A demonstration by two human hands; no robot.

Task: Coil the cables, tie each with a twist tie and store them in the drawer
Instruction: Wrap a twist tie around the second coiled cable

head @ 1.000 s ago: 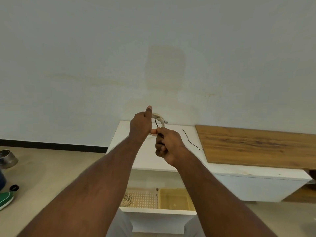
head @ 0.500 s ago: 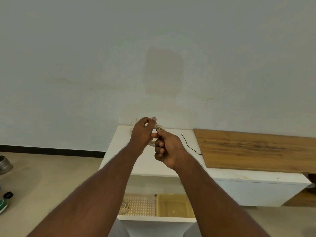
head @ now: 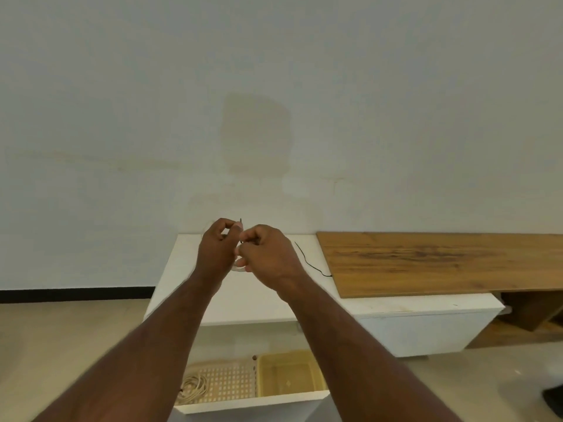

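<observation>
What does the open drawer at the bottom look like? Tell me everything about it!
The drawer is white, looks like painted wood, and is pulled out below the white cabinet top, between the person's forearms. Inside, two trays sit side by side: a pale perforated tray on the left and a see-through yellowish tray on the right. A coiled cream cable lies at the perforated tray's left end. The yellowish tray looks empty. Neither hand touches the drawer.
</observation>
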